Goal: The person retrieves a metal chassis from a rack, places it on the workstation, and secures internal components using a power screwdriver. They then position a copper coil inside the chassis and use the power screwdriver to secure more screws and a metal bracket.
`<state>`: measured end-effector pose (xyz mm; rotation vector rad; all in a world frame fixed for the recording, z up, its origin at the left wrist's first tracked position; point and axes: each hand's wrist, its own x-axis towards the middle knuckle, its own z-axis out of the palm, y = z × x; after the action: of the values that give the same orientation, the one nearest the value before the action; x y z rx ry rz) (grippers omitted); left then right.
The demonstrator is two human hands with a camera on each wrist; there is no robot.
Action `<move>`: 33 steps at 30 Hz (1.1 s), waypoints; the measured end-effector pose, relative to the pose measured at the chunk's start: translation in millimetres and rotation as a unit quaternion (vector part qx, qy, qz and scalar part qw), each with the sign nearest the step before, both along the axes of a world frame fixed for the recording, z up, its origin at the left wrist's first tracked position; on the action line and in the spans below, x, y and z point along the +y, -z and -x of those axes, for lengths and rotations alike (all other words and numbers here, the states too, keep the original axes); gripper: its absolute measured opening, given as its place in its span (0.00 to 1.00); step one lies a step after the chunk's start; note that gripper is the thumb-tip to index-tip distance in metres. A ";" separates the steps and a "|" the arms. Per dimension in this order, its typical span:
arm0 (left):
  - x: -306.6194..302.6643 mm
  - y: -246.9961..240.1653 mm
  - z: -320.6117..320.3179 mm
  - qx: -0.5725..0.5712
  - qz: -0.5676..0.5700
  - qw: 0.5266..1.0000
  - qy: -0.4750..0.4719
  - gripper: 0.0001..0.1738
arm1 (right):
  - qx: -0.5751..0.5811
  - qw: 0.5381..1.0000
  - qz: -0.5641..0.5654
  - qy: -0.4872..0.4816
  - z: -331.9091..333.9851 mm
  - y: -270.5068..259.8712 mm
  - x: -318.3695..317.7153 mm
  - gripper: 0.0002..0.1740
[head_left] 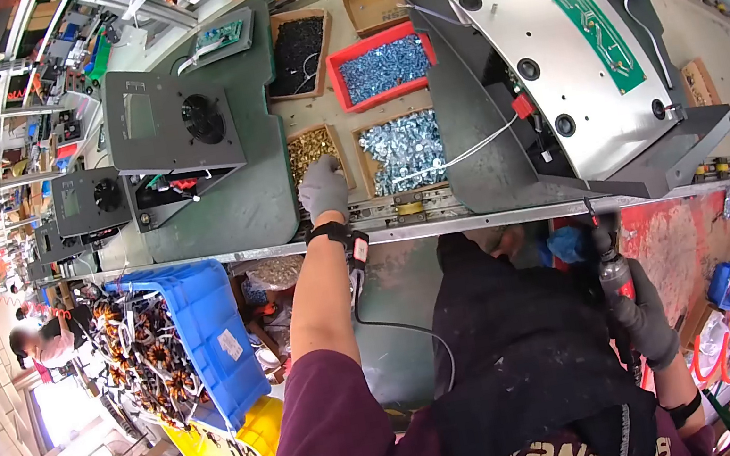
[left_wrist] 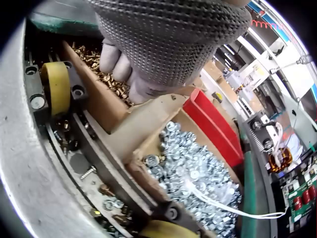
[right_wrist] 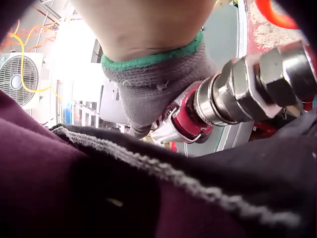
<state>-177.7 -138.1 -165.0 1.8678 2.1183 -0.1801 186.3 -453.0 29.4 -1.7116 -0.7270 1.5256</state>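
My gloved left hand [head_left: 324, 191] reaches into a small cardboard box of brass screws [head_left: 306, 147]. In the left wrist view its fingers [left_wrist: 122, 68] point down among the screws; I cannot tell whether they pinch any. Right beside this box stands another cardboard box of silver screws [left_wrist: 195, 171], with a white cable tie lying across it. My gloved right hand [head_left: 645, 317] grips a pneumatic screwdriver [head_left: 615, 276], held upright at my right side. The right wrist view shows the tool's metal air fitting [right_wrist: 233, 91] and red collar close to the glove.
A red bin [head_left: 381, 65] of bluish screws and a box of black parts [head_left: 299, 52] stand farther back. Grey housings with fans [head_left: 201, 118] are on the left, a silver panel with a green circuit board [head_left: 583, 22] on the right. A blue crate [head_left: 210, 334] stands below the bench edge.
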 end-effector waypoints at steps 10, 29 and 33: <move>-7.1 5.1 28.6 -0.090 -0.165 0.981 -0.043 0.08 | -0.073 0.991 -0.040 -0.104 6.7 -1.1 20.6 0.49; -166.5 -141.4 -156.1 -0.767 0.341 0.531 -0.117 0.22 | -0.085 0.977 -0.093 -0.173 -9.4 -15.7 -16.8 0.40; -187.9 -158.8 -195.8 -0.775 0.376 0.496 -0.112 0.21 | -0.086 0.980 -0.078 -0.163 -20.3 -29.7 -28.6 0.38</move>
<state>18.1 -325.9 -6.1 0.4777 0.6111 0.4403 206.6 -481.6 59.2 -1.6804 -1.2352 1.4969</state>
